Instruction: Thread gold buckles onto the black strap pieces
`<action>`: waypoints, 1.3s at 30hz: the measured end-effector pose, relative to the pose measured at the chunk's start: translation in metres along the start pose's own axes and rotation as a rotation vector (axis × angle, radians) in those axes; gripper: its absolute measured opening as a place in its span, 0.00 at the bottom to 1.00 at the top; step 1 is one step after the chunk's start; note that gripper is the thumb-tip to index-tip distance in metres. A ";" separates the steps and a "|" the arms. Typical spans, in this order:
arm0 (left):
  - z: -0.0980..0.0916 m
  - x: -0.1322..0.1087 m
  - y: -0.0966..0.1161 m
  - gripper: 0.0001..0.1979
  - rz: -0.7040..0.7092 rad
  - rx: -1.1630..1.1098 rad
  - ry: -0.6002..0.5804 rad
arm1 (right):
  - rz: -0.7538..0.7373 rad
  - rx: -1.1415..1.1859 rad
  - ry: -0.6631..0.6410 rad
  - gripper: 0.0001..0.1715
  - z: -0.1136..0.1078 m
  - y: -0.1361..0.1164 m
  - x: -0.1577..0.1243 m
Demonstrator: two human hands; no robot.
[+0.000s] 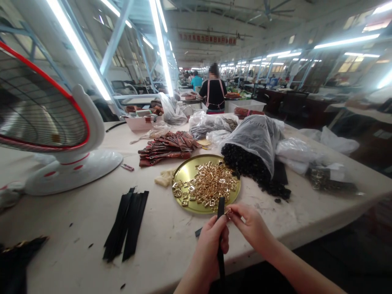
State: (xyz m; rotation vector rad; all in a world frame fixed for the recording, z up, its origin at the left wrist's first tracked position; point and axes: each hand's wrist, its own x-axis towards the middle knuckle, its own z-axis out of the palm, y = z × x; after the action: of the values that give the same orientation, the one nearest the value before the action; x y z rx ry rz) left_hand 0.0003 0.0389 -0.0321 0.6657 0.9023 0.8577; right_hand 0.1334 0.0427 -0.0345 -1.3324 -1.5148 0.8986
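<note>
My left hand (214, 241) is closed around a black strap (221, 208) that stands upright at the table's near edge. My right hand (249, 222) pinches a small gold buckle (228, 212) against the top of that strap. Just beyond both hands lies a round gold tray (183, 173) heaped with several gold buckles (208, 185).
A bundle of black straps (127, 224) lies to the left. A white and red desk fan (58, 134) stands at far left. A plastic bag spilling black parts (254, 159) sits right of the tray. Reddish-brown straps (168, 147) lie behind. A person in a black top (214, 92) stands farther back.
</note>
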 end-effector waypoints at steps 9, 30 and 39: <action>-0.023 0.003 -0.005 0.19 -0.005 0.261 0.046 | 0.426 0.682 -0.058 0.22 0.007 0.017 -0.007; -0.015 -0.014 0.013 0.03 -0.015 0.592 -0.194 | 0.292 0.537 -0.172 0.19 0.018 0.014 -0.022; -0.021 -0.014 0.009 0.05 -0.046 0.525 -0.242 | 0.290 0.518 -0.156 0.15 0.016 0.011 -0.022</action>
State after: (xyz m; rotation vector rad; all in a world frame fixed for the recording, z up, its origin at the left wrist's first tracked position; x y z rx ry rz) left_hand -0.0257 0.0348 -0.0290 1.1712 0.9228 0.4810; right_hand 0.1222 0.0231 -0.0542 -1.1254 -1.1013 1.4921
